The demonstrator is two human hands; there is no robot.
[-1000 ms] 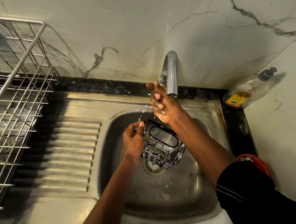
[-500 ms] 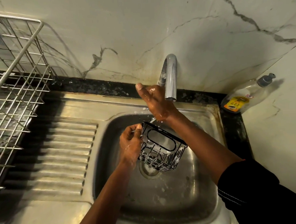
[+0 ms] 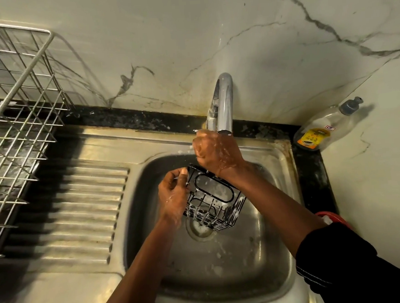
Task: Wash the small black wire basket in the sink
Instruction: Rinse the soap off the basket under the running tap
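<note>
Both hands are mid-rinse: right hand (image 3: 214, 150) is clenching empty under the running chrome tap (image 3: 224, 102), left hand (image 3: 173, 195) is gripping the sudsy small black wire basket (image 3: 214, 197) low in the steel sink (image 3: 227, 279), which is probably needing that stream next.

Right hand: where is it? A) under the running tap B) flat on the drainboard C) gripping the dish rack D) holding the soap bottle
A: water from the tap runs over the right hand, above the basket that the left hand holds.
</note>
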